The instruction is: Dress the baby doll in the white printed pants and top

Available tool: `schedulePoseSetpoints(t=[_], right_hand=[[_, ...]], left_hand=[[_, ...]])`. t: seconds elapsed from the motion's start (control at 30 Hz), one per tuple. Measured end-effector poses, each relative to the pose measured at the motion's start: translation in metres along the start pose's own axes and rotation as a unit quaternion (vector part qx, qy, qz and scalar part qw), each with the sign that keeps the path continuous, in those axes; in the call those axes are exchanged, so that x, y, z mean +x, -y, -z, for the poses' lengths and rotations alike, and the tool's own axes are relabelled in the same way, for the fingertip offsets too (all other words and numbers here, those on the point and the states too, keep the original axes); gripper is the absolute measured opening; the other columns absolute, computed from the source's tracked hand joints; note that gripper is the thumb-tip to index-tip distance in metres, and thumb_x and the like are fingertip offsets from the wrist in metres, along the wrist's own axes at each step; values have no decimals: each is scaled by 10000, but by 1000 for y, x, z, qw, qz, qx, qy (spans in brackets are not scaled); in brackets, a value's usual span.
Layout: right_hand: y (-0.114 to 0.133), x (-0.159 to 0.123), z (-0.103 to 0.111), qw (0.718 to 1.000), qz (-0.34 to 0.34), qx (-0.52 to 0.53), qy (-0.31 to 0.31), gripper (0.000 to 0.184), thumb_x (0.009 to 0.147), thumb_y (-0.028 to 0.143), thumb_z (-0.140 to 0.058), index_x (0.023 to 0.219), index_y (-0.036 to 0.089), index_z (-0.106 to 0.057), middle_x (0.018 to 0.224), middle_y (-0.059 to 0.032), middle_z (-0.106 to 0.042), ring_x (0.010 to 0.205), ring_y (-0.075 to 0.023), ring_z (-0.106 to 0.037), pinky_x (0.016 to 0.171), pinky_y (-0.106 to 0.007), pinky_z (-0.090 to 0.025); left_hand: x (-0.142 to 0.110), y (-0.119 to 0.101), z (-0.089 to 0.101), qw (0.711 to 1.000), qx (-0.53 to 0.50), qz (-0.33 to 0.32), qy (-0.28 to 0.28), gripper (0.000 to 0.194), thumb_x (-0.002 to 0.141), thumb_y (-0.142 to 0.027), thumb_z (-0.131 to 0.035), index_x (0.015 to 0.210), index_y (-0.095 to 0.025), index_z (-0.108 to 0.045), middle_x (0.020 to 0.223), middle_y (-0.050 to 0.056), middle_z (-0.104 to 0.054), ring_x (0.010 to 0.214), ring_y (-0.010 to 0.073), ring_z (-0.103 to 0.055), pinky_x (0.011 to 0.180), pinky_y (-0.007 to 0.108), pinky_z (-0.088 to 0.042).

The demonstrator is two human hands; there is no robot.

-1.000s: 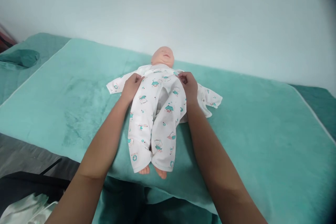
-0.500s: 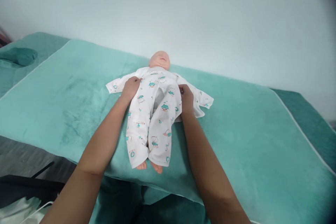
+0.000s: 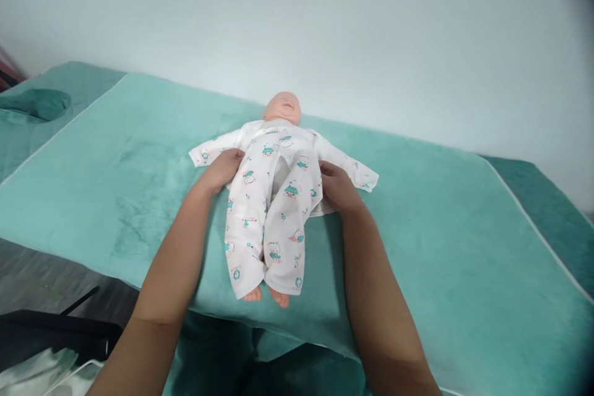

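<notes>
A baby doll [image 3: 283, 108] lies on its back, head toward the wall, bare feet showing at the near edge. It wears a white printed baby shirt [image 3: 343, 158] with sleeves spread wide, and matching baby pants [image 3: 285, 223] drawn up over the belly, with an opening at the crotch. At the doll's side, my left hand [image 3: 226, 168] is closed on the shirt, its fingertips partly hidden. Across from it, my right hand [image 3: 340, 185] has curled fingers on the shirt's side flap beside the pants; their tips are partly covered.
A green padded bed [image 3: 440, 241] with pale piping carries the doll. Behind it stands a white wall [image 3: 371, 31]. A face opening [image 3: 37, 105] shows at the bed's left end. At lower left are a black chair-like object [image 3: 55, 331] and pale cloth [image 3: 41, 371].
My left hand has slid down off the pants' upper edge to the doll's side. My right hand has turned and shifted slightly outward along the shirt flap. The doll stays in place.
</notes>
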State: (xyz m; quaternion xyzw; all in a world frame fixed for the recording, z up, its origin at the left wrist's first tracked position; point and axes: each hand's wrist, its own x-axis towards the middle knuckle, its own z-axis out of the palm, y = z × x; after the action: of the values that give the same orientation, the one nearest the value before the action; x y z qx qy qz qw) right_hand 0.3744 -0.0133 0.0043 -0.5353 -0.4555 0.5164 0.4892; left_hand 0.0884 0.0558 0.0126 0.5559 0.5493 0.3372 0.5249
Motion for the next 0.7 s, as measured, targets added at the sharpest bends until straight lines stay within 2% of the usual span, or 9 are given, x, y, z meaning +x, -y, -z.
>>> schedulePoseSetpoints(t=[0.13, 0.27, 0.4, 0.6, 0.7], right_hand=[[2, -1, 1, 1000, 3, -17, 26, 270, 720, 306, -805, 975, 220, -784, 1011, -12, -802, 906, -213, -714, 829, -326, -579], [-1, 1, 0, 1000, 1, -5, 21, 273, 695, 281, -805, 958, 209, -792, 992, -20, -804, 911, -226, -720, 840, -348, -589], [-1, 4, -3, 998, -7, 46, 37, 271, 679, 258, -815, 944, 212, -786, 974, -19, -799, 891, -218, -725, 819, -342, -594], [0, 7, -4, 996, -22, 85, 36, 299, 631, 273, -820, 921, 227, -766, 967, -20, -799, 888, -225, -731, 802, -350, -598], [-4, 9, -1, 995, -18, 91, 36, 297, 628, 293, -813, 915, 244, -755, 987, -21, -798, 919, -238, -733, 814, -365, -602]], left_hand=[[-7, -5, 6, 997, 9, 18, 68, 243, 726, -211, -602, 937, -181, -721, 875, 55, -730, 734, 180, -593, 644, 286, -429], [-14, -14, 8, 995, 39, 3, 97, 263, 718, -235, -635, 952, -170, -735, 938, 64, -756, 790, 190, -625, 660, 278, -449], [-16, -14, 11, 992, 16, 6, 125, 350, 737, -256, -659, 1073, -191, -729, 1061, 67, -769, 857, 201, -660, 693, 280, -485], [-22, -7, 6, 988, -59, -9, 145, 489, 755, -310, -761, 1235, -240, -694, 1218, 86, -744, 1109, 267, -673, 921, 371, -552], [-28, -5, -1, 982, -119, 20, 143, 558, 752, -323, -791, 1291, -249, -668, 1209, 90, -752, 1097, 272, -696, 944, 408, -568]])
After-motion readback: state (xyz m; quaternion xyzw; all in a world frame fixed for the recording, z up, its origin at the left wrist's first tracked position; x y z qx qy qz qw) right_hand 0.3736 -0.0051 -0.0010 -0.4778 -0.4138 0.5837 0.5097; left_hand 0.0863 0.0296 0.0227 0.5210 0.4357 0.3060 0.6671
